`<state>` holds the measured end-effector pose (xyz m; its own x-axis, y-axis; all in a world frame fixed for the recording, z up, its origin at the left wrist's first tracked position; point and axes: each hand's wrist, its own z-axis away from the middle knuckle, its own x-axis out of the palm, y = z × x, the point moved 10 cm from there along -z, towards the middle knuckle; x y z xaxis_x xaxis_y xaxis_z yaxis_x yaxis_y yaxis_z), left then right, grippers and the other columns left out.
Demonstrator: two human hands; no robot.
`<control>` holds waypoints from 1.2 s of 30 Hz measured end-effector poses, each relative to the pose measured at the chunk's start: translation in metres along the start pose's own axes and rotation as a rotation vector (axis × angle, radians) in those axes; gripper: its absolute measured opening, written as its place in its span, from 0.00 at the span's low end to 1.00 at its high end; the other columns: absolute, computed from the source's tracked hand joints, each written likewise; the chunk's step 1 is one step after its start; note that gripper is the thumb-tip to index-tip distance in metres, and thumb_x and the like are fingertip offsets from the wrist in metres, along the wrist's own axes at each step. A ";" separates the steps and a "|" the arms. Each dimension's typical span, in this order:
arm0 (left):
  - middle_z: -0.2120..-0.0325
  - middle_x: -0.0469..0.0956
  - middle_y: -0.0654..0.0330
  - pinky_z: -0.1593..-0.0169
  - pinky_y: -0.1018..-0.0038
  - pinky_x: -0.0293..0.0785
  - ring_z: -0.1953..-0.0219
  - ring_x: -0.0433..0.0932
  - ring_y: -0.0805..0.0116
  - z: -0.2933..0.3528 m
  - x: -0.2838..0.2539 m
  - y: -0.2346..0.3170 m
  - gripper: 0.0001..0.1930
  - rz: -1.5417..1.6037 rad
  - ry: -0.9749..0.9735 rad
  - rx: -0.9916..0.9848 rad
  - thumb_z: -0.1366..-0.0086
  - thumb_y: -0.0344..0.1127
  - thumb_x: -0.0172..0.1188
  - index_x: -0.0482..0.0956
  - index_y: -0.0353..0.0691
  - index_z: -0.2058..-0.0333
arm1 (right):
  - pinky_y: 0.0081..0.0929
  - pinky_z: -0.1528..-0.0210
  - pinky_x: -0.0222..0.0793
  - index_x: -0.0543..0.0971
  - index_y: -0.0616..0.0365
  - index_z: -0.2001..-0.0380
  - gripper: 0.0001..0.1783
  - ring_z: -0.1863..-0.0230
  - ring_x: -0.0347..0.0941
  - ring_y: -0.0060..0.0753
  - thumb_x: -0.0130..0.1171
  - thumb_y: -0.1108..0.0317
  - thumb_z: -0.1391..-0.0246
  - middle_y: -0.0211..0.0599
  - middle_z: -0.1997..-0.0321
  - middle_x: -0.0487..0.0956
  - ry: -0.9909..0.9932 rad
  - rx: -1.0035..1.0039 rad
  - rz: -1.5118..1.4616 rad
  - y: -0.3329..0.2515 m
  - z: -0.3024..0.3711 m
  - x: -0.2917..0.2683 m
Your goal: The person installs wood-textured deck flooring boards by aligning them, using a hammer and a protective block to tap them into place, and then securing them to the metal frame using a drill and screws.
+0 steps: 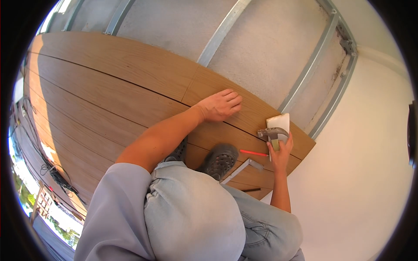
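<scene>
My right hand (281,155) is closed around a claw hammer (276,135), gripping it close to its metal head. Behind the hammer is a white block (278,120), which the same hand appears to hold against the boards; part of it is hidden. My left hand (220,105) lies on the outermost wood plank (244,103), near a joint between two boards, fingers loosely bent and holding nothing. A red pencil-like stick (254,152) lies beside my right hand, with a metal square (244,168) just below it.
Metal channels (307,65) cross the bare grey slab (174,26) beyond the planks. A white wall (361,174) rises on the right. Dark clogs (219,160) stand on the boards, near a thin dark stick (251,189). Black cables (58,176) lie at the left.
</scene>
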<state>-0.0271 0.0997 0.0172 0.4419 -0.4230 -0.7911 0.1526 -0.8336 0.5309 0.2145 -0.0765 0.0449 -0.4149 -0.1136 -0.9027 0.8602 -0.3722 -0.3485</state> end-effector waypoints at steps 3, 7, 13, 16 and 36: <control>0.50 0.76 0.51 0.36 0.59 0.68 0.45 0.74 0.52 -0.004 -0.005 -0.002 0.14 -0.030 -0.006 -0.012 0.41 0.34 0.58 0.78 0.36 0.57 | 0.55 0.30 0.60 0.81 0.65 0.65 0.20 0.29 0.60 0.70 0.79 0.62 0.53 0.66 0.24 0.59 0.024 -0.100 -0.011 -0.014 -0.021 -0.012; 0.48 0.75 0.50 0.36 0.57 0.70 0.44 0.74 0.50 0.004 -0.001 -0.007 0.18 -0.070 -0.019 -0.070 0.43 0.31 0.59 0.78 0.34 0.53 | 0.51 0.30 0.61 0.82 0.64 0.63 0.22 0.31 0.61 0.66 0.79 0.59 0.51 0.65 0.25 0.60 0.118 0.069 -0.040 0.011 -0.011 -0.013; 0.42 0.74 0.49 0.34 0.55 0.69 0.40 0.73 0.48 -0.010 0.010 0.010 0.21 -0.097 -0.047 -0.016 0.39 0.30 0.61 0.77 0.34 0.46 | 0.56 0.34 0.63 0.80 0.71 0.63 0.27 0.35 0.64 0.69 0.76 0.53 0.47 0.70 0.31 0.65 0.325 0.565 -0.097 0.113 0.079 -0.011; 0.39 0.73 0.49 0.32 0.55 0.67 0.38 0.72 0.48 -0.011 0.015 0.017 0.22 -0.098 -0.071 0.022 0.36 0.31 0.62 0.77 0.34 0.44 | 0.57 0.36 0.65 0.80 0.71 0.63 0.30 0.37 0.65 0.71 0.75 0.49 0.47 0.71 0.33 0.67 0.318 0.843 -0.160 0.151 0.124 0.003; 0.43 0.75 0.52 0.34 0.55 0.70 0.41 0.74 0.52 0.046 -0.022 0.034 0.18 0.044 -0.080 -0.062 0.39 0.32 0.66 0.80 0.36 0.51 | 0.51 0.33 0.64 0.83 0.71 0.60 0.25 0.34 0.66 0.61 0.77 0.57 0.47 0.59 0.29 0.66 0.414 0.447 0.062 0.093 0.107 -0.016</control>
<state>-0.0721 0.0649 0.0391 0.3773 -0.4879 -0.7872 0.1897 -0.7912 0.5813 0.2698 -0.2078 0.0541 -0.1413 0.1865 -0.9722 0.6339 -0.7373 -0.2336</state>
